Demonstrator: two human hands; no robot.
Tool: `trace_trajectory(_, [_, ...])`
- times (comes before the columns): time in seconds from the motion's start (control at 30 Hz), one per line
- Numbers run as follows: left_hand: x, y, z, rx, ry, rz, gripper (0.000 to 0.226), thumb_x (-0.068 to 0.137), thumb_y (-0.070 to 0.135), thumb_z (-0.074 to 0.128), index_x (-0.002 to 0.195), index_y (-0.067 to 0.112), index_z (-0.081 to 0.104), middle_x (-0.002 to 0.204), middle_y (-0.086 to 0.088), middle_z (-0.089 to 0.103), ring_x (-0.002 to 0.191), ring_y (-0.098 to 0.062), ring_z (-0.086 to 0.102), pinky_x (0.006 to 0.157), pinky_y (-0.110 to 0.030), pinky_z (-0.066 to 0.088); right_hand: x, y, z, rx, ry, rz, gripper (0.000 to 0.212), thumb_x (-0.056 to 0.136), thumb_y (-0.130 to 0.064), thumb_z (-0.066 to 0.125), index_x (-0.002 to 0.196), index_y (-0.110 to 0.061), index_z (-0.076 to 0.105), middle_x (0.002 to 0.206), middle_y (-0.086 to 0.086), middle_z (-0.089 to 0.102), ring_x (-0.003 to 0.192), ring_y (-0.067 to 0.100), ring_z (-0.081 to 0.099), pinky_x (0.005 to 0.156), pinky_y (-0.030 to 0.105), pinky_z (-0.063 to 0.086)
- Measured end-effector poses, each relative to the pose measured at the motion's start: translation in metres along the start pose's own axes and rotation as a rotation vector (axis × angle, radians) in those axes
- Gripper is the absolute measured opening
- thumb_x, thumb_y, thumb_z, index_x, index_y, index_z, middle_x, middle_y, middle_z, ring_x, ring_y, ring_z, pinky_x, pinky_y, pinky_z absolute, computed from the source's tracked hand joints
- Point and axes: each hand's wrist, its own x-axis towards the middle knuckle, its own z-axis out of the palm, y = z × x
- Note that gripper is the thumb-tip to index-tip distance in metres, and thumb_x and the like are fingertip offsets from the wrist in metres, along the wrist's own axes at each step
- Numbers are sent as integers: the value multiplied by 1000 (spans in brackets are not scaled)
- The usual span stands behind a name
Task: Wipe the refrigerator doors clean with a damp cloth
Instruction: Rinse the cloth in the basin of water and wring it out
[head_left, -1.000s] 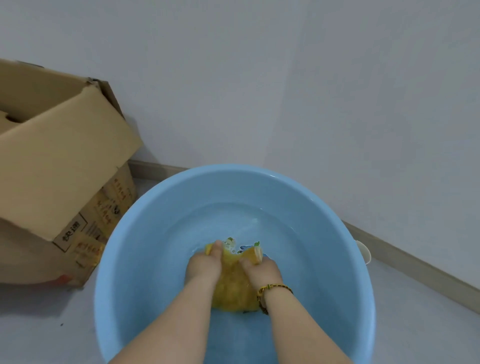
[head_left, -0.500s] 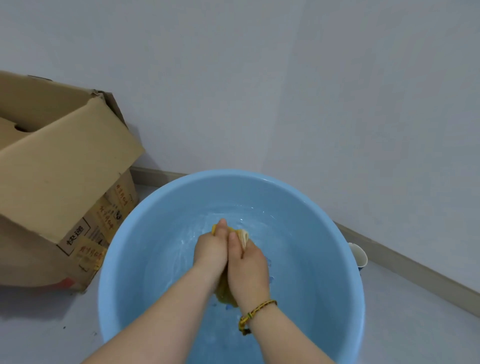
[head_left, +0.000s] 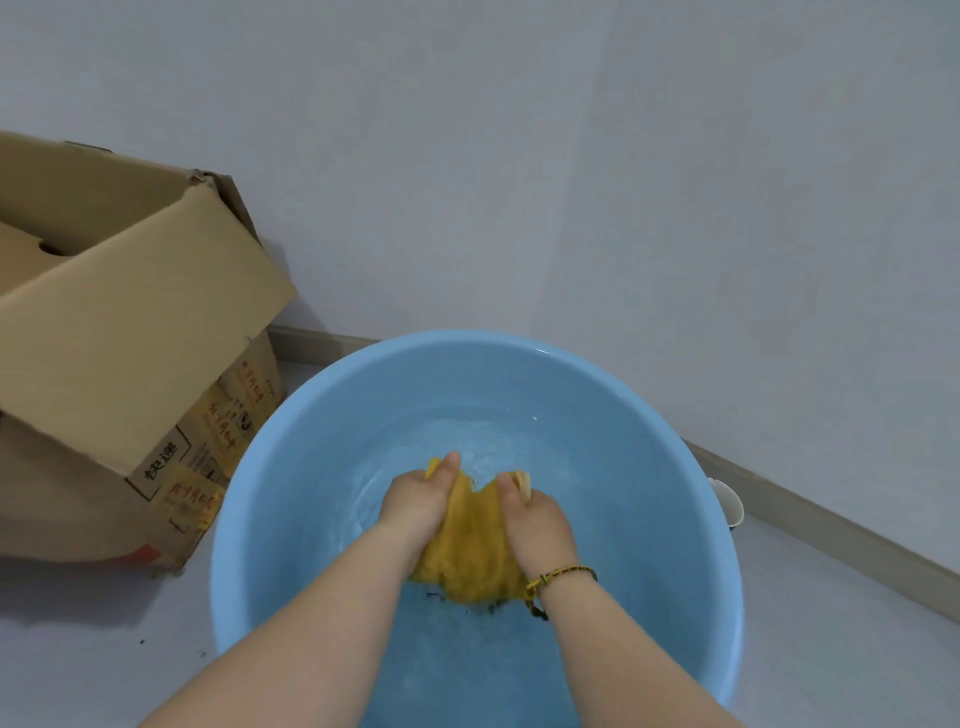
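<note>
Gripping a yellow cloth (head_left: 470, 545) between them, two bare hands reach down into a round blue basin (head_left: 221, 519). The left hand (head_left: 421, 499) has its fingers curled round one bunched edge of the fabric, thumb laid along the top. The right hand (head_left: 535, 519), with a braided bracelet (head_left: 563, 574) at the wrist, pinches the opposite edge the same way. The two are a little apart, and the cloth sags between them, its lower part in the water (head_left: 493, 436), which ripples just beyond the knuckles.

The basin sits on a pale floor (head_left: 831, 649) in the corner of a room with plain grey-white walls. An open cardboard box (head_left: 130, 338) stands just beside the basin on the left. A small white container (head_left: 727, 504) peeks out behind the rim on the right. No refrigerator is in view.

This looks like the wetting and rinsing step, so the wiping has likely not begun. To do it well, the fabric probably needs rubbing against itself under the water, then a firm twist with both hands. Wringing should be done low over the basin so that drips fall back in, not onto the floor or the cardboard. The aim is a cloth that is damp, not dripping, so the doors do not streak.
</note>
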Motion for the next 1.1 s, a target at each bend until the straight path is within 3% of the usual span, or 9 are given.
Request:
trace_trajectory(0.1, [7, -12, -10, 141, 37, -18, 40, 91, 42, 46, 73, 8, 55, 101, -19, 61, 102, -33, 57, 90, -34, 42, 4, 15, -1, 92, -114, 101, 17, 88, -28, 55, 79, -14, 53, 80, 0, 56, 73, 13, 54, 66, 25, 45])
trace_trajectory(0.27, [8, -26, -13, 480, 131, -55, 51, 94, 44, 39, 117, 0, 51, 123, -17, 55, 113, -32, 50, 83, -30, 37, 11, 28, 8, -256, -132, 132, 34, 87, -26, 57, 115, -7, 52, 115, 8, 59, 107, 23, 56, 88, 29, 45])
trace_trajectory(0.4, [7, -30, -12, 572, 153, -83, 51, 93, 45, 40, 122, 3, 50, 128, -16, 53, 119, -32, 47, 89, -32, 38, 14, 30, 14, -363, -126, 134, 18, 89, -26, 51, 99, -11, 49, 87, 3, 51, 86, 19, 49, 77, 27, 43])
trace_trajectory(0.5, [8, -22, -10, 356, 136, -90, 51, 93, 40, 44, 123, -1, 51, 130, -18, 52, 119, -33, 47, 94, -33, 37, 10, 23, 10, -171, -101, 136, 18, 90, -24, 53, 78, -12, 46, 78, 1, 49, 75, 17, 49, 70, 27, 45])
trace_trajectory(0.6, [5, -10, -7, 57, 130, -91, 53, 93, 38, 45, 121, -6, 51, 129, -21, 52, 119, -33, 48, 98, -33, 37, -2, 7, 3, 186, -42, 97, 13, 88, -19, 57, 93, -7, 56, 86, 4, 55, 84, 23, 56, 80, 31, 47])
trace_trajectory(0.77, [-15, 11, 3, -218, 79, -10, 46, 93, 43, 39, 101, 2, 57, 109, -16, 61, 94, -26, 54, 82, -29, 41, -22, -16, 4, 207, 39, -197, 13, 85, -8, 57, 88, -18, 49, 72, -11, 48, 70, 8, 49, 57, 4, 37])
trace_trajectory(0.93, [-39, 26, 8, -529, 5, 74, 34, 82, 28, 64, 105, 6, 52, 88, -10, 61, 71, -17, 58, 62, -26, 47, -39, -11, 12, -457, 176, -704, 45, 66, -28, 40, 109, -24, 53, 101, -7, 57, 96, 18, 50, 70, 22, 28])
trace_trajectory(1.03, [-45, 29, 3, -557, 38, 116, 13, 84, 19, 62, 89, 7, 60, 85, -12, 65, 67, -17, 59, 61, -25, 48, -41, -3, 15, -284, 421, -736, 46, 63, -35, 48, 108, -27, 45, 106, -10, 54, 98, 13, 42, 76, 17, 32])
trace_trajectory(1.1, [-51, 32, 4, -506, -18, 171, 14, 89, 22, 56, 80, 13, 62, 77, -5, 65, 66, -15, 61, 58, -23, 49, -46, -9, 10, -83, 328, -539, 74, 73, -29, 64, 136, -26, 25, 136, -3, 34, 125, 13, 29, 105, 21, 22])
